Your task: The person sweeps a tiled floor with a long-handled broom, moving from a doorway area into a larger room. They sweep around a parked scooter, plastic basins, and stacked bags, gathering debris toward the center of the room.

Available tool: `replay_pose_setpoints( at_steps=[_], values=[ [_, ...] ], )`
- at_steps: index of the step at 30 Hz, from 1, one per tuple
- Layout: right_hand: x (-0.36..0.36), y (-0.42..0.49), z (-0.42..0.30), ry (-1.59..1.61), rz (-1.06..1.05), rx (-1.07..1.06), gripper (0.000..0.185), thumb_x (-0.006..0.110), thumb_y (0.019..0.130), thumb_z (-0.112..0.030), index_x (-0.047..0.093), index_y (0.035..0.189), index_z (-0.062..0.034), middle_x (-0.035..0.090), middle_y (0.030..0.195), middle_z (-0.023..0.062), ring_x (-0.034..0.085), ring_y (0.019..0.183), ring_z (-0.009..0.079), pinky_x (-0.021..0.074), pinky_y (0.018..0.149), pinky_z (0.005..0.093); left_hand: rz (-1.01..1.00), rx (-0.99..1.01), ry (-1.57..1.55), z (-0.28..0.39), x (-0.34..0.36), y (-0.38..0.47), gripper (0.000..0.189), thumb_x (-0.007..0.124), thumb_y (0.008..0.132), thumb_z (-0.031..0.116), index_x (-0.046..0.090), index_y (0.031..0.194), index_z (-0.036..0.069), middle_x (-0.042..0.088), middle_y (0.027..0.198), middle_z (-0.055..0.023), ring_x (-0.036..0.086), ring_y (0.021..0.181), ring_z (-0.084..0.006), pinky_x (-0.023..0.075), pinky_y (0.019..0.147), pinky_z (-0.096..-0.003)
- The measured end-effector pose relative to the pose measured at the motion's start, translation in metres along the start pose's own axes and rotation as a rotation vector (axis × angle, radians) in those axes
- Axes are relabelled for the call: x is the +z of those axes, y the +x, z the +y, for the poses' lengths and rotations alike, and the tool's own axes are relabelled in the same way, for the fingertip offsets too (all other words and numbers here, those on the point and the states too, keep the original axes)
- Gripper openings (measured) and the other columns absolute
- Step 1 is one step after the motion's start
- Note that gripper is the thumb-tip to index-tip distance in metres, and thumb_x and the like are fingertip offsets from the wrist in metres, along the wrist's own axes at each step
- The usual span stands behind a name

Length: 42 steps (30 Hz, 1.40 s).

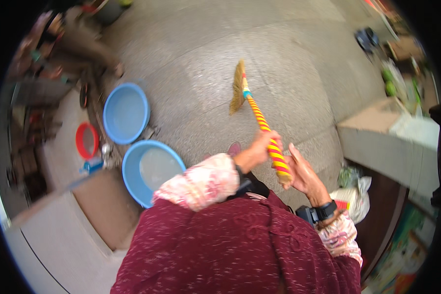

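Observation:
A straw broom [258,112] with a red-and-yellow striped handle slants away from my body over the grey floor. My left hand [261,146] is closed around the middle of the handle. Near the handle's top end is my right hand [300,172], its thumb raised and apart from the handle; the handle partly hides its other fingers, so whether they grip cannot be told. The broom's bristle head [237,88] is at or close above the floor. Both forearms wear pale floral sleeve covers and dark wrist straps.
Two blue plastic basins [126,113] [152,171] stand on the left, with a smaller red basin [87,140] beyond them. People [84,44] are blurred at the upper left. A concrete ledge [386,139] juts in from the right, with plastic bags [356,198] beneath it.

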State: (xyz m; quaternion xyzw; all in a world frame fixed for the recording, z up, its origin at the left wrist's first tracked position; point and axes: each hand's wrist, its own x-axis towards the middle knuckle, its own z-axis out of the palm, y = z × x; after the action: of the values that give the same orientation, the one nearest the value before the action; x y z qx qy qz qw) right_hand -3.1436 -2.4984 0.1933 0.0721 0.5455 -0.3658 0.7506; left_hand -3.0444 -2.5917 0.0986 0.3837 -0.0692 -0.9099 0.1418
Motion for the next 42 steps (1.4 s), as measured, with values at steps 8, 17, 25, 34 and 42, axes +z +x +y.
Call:
replay_pose_setpoints(
  at_steps=[8, 17, 25, 34, 42],
  values=[
    [0.006, 0.080, 0.026, 0.538, -0.376, -0.208, 0.045, 0.049, 0.080, -0.044, 0.049, 0.092, -0.0004, 0.055, 0.075, 0.0095, 0.056, 0.068, 0.0203, 0.0472, 0.064, 0.0275, -0.168, -0.638, 0.328, 0.079, 0.011, -0.053, 0.015, 0.050, 0.072, 0.004, 0.041, 0.084, 0.004, 0.043, 0.059, -0.0030, 0.042, 0.044, -0.0094, 0.0358, 0.034, -0.0188],
    [0.020, 0.113, 0.056, 1.411, 0.632, -0.398, 0.013, 0.058, 0.070, -0.008, 0.046, 0.072, -0.0065, 0.046, 0.060, 0.0031, 0.046, 0.049, 0.0149, 0.0443, 0.042, 0.0319, -0.274, -1.183, 0.986, 0.076, 0.044, -0.045, 0.026, 0.055, 0.074, 0.006, 0.041, 0.096, 0.003, 0.052, 0.068, -0.0058, 0.050, 0.051, -0.0100, 0.0437, 0.040, -0.0206],
    [-0.008, 0.129, 0.161, 1.854, 0.909, -0.406, 0.013, 0.055, 0.071, -0.009, 0.042, 0.069, -0.0101, 0.041, 0.056, 0.0014, 0.041, 0.044, 0.0148, 0.0358, 0.038, 0.0299, -0.293, -1.624, 1.100, 0.008, 0.012, -0.009, 0.016, 0.056, 0.075, 0.008, 0.044, 0.085, 0.003, 0.048, 0.063, -0.0040, 0.043, 0.042, -0.0040, 0.0362, 0.033, -0.0171],
    [-0.067, 0.140, 0.236, 1.921, 0.630, -0.346, 0.021, 0.050, 0.072, -0.009, 0.033, 0.059, -0.0123, 0.036, 0.046, 0.0015, 0.037, 0.038, 0.0155, 0.0364, 0.039, 0.0299, -0.178, -1.561, 1.106, -0.102, 0.001, 0.014, 0.013, 0.053, 0.077, 0.010, 0.046, 0.074, 0.000, 0.046, 0.058, -0.0013, 0.039, 0.039, -0.0036, 0.0323, 0.031, -0.0148],
    [-0.022, 0.170, 0.087, 1.492, 0.469, -0.337, 0.013, 0.048, 0.066, 0.000, 0.042, 0.054, -0.0030, 0.042, 0.046, 0.0090, 0.044, 0.037, 0.0212, 0.0411, 0.035, 0.0357, 0.026, -1.030, 1.156, 0.015, 0.040, -0.006, 0.011, 0.052, 0.073, 0.006, 0.044, 0.081, 0.002, 0.042, 0.059, -0.0006, 0.035, 0.039, -0.0045, 0.0282, 0.032, -0.0176]
  ],
)
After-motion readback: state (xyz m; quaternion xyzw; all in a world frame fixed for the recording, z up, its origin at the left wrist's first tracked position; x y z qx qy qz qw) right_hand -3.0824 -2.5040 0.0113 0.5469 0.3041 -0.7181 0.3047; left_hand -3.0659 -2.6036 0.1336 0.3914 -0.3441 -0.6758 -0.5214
